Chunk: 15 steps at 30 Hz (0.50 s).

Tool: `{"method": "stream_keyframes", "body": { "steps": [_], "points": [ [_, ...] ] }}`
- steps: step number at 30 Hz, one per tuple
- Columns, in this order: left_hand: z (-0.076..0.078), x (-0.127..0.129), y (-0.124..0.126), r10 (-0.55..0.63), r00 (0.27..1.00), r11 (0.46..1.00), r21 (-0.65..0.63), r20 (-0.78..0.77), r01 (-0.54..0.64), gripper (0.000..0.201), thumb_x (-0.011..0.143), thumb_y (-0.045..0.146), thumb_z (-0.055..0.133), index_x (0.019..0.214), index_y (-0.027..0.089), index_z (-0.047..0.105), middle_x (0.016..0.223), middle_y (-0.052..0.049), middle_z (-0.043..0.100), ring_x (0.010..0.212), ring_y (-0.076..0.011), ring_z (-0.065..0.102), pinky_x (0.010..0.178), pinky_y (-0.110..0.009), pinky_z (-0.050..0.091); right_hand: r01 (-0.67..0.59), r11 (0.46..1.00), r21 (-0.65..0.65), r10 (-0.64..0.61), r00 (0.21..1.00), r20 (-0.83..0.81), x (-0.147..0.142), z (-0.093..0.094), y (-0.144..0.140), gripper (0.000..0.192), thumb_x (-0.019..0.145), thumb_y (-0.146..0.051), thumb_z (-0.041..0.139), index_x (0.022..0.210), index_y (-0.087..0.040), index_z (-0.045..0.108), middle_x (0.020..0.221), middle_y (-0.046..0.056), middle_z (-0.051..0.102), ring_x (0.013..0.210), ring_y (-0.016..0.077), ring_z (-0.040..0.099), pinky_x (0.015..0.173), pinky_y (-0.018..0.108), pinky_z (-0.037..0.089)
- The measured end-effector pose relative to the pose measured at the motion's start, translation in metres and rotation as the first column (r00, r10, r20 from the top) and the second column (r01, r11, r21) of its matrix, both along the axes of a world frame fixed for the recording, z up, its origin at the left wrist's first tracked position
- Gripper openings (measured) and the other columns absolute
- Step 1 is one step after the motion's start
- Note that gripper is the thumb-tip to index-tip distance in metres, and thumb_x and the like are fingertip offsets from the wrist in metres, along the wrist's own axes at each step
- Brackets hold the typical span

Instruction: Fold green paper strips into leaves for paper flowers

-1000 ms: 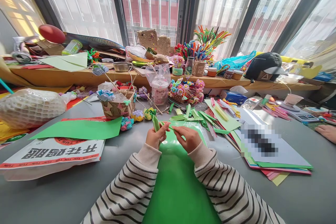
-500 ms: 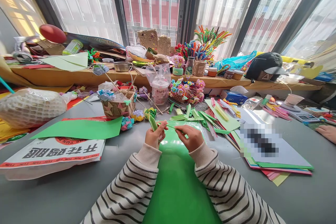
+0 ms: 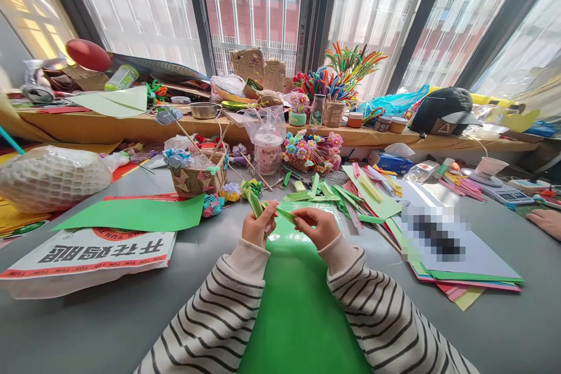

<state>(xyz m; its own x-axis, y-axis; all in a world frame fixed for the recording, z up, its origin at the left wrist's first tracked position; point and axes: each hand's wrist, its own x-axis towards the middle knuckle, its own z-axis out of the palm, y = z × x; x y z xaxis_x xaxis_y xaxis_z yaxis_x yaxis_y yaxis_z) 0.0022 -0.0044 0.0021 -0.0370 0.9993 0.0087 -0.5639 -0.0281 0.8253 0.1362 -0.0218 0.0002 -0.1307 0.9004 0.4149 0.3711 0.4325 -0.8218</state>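
- Green folded paper strip [image 3: 255,204] sits pinched in the fingers [image 3: 268,214] of the left hand [image 3: 258,228], its upper end slanting up and to the left above the knuckles.
- Closed around the other end of the same paper, the fingers of the right hand [image 3: 316,227] pinch a thin green tail [image 3: 286,215] that runs between the two hands.
- Both hands hover just above a glossy green sheet [image 3: 298,304] that lies flat on the grey table [image 3: 109,315] and reaches down between the striped sleeves [image 3: 228,315].
- Beyond the hands lies a scatter of cut green paper strips [image 3: 326,191], near a small green and yellow paper flower [image 3: 249,186].
- Left of the hands, a flat green paper sheet [image 3: 135,214] overlaps a white printed bag with red and black lettering [image 3: 87,254].
- Behind that stands a woven paper basket [image 3: 197,178] with paper flowers, and a clear plastic drink cup [image 3: 267,152] sits to its right.
- On the right, a stack of coloured paper sheets [image 3: 460,269] lies well apart from the hands.
- At the far right edge, another person's hand [image 3: 546,222] rests on the table.
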Motion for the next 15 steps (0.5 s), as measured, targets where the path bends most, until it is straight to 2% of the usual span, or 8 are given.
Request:
{"method": "stream_keyframes", "body": {
  "steps": [6,10,15],
  "points": [
    [-0.0012,-0.0004,0.0005,-0.009,1.000,1.000,0.027,-0.005,0.009,0.021,0.054,0.023,0.065,0.066,0.009,0.054,0.041,0.006,0.046,0.026,0.0021,0.026,0.028,-0.014,0.015,0.011,0.999,0.040,-0.012,1.000,0.021,-0.0005,0.0016,-0.0009,0.017,0.066,-0.016,0.048,0.078,-0.015,0.060,0.065,0.004,0.062,0.056,0.0132,0.058,0.055,0.026,0.049],
    [-0.0031,0.0017,0.0001,-0.062,0.996,0.998,0.001,-0.060,0.062,0.025,0.053,0.026,0.066,0.069,0.009,0.055,0.040,0.007,0.044,0.025,0.0015,0.026,0.028,-0.015,0.015,0.009,1.000,0.027,-0.008,1.000,-0.023,-0.0012,0.0015,-0.0008,0.018,0.066,-0.016,0.048,0.079,-0.014,0.060,0.066,0.005,0.062,0.055,0.0133,0.058,0.055,0.026,0.049],
    [-0.0068,0.0044,-0.0001,-0.114,0.975,0.993,-0.032,-0.192,0.110,0.027,0.054,0.033,0.064,0.049,0.010,0.050,0.027,0.009,0.030,0.023,-0.0006,0.025,0.028,-0.017,0.014,0.000,0.999,0.052,0.001,1.000,-0.024,-0.0018,0.0005,-0.0006,0.020,0.065,-0.015,0.048,0.081,-0.015,0.061,0.071,0.005,0.063,0.058,0.0128,0.057,0.056,0.025,0.048]
  ]
}}
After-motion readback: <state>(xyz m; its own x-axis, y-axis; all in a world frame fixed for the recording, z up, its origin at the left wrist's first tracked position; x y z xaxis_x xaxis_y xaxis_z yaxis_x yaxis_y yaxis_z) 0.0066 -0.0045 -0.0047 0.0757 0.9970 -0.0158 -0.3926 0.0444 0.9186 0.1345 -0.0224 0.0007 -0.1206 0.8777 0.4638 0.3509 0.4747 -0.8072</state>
